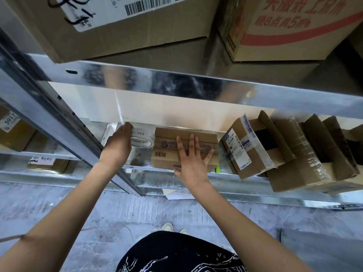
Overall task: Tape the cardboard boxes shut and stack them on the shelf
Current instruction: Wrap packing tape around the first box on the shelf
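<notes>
From the head view, a person stands at a metal shelf [196, 171] with both bare arms stretched out over it. The right hand [191, 158] lies flat on a small box [169, 152] at about 12 o'clock from the body, fingers straight and spread across the clear tape along its top, thumb at the front edge. That box sits on the shelf, flaps down; it bears a small barcode on its near left corner and faint printed characters under the tape, too blurred to read. At 11 o'clock the left hand [118, 142] grips a tape roll [142, 138], fingers curled over its far side; the roll is clear with small writing on it that I cannot make out, and it sits just beside the box's left end. At 2 o'clock a second box [253, 152] leans tilted, its flaps open, with a white shipping label and blue-printed tape on it. Right of it, touching, lies a third box [306, 163], also open, wrapped in glossy tape. On the level above, at 12 to 1 o'clock, stand big cartons [137, 40]: one with a barcode label and black handwriting, another with red Chinese print including "8" and "5". At 9 o'clock a label reads "5917" [8, 118].
</notes>
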Demonstrator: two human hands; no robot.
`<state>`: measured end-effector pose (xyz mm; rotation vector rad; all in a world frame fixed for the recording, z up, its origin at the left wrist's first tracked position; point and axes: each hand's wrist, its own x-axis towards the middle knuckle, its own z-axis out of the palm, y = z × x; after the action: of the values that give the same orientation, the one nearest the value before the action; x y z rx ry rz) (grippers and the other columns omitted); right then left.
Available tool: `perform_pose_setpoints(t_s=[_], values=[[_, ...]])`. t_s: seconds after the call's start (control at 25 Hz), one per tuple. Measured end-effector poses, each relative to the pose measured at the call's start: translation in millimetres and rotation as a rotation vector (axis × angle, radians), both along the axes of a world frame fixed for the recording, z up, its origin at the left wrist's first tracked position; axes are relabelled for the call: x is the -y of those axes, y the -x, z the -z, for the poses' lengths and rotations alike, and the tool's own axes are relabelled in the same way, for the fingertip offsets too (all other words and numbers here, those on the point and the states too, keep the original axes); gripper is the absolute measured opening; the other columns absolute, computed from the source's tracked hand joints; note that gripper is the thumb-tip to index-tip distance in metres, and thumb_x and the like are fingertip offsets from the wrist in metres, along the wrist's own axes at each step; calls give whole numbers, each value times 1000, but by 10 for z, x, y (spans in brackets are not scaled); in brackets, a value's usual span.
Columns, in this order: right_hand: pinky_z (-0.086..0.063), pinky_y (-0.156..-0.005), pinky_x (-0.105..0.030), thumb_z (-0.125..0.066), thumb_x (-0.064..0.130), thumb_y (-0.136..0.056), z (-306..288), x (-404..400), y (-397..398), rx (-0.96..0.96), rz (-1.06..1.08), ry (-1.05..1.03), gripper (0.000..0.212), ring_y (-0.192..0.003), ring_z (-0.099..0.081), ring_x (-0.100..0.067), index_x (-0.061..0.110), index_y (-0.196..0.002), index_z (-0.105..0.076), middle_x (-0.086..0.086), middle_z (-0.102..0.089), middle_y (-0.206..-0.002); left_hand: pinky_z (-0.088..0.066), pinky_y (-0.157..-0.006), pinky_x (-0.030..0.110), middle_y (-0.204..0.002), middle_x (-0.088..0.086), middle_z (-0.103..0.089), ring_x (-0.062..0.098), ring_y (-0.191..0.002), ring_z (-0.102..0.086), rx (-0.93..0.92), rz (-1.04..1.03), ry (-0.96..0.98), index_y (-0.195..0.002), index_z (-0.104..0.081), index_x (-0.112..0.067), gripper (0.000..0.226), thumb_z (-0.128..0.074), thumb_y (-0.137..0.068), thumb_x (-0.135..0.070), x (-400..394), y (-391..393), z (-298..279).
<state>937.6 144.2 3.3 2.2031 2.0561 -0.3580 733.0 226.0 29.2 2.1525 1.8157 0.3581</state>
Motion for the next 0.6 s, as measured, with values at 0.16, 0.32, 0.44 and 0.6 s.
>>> perform_pose_setpoints(t_s=[0.16,0.32,0.44,0.6], values=[[2,-103,-73,-66,45,-82,-10,0,0,-21,7,-10,107,-146,15,-29,30,-149,16,-17,18,-157,-41,-64,43,-97,17,-52,39,-78,-54,-53,-36,-5,-105,-43,-5,29,-31,-87,14,-19,20,39],[4,-102,-74,-62,53,-82,-31,6,71,-34,44,10,110,-144,19,-30,21,-149,19,-17,24,-155,-37,-68,40,-102,22,-55,40,-88,-56,-27,-126,68,-111,-42,-1,32,-29,-87,14,44,-86,121],[11,-102,-71,-54,64,-81,-31,-52,264,-18,39,-3,116,-143,23,-29,2,-144,20,-15,34,-148,-39,-72,40,-103,22,-57,40,-92,-57,62,-200,83,-111,-44,-2,34,-29,-85,14,71,-116,197],[14,-102,-67,-55,65,-81,-19,-199,572,-44,-20,-25,115,-144,19,-31,2,-146,17,-19,24,-154,-44,-76,44,-106,19,-57,40,-93,-57,56,-179,59,-111,-45,-6,31,-29,-88,9,28,-134,200]])
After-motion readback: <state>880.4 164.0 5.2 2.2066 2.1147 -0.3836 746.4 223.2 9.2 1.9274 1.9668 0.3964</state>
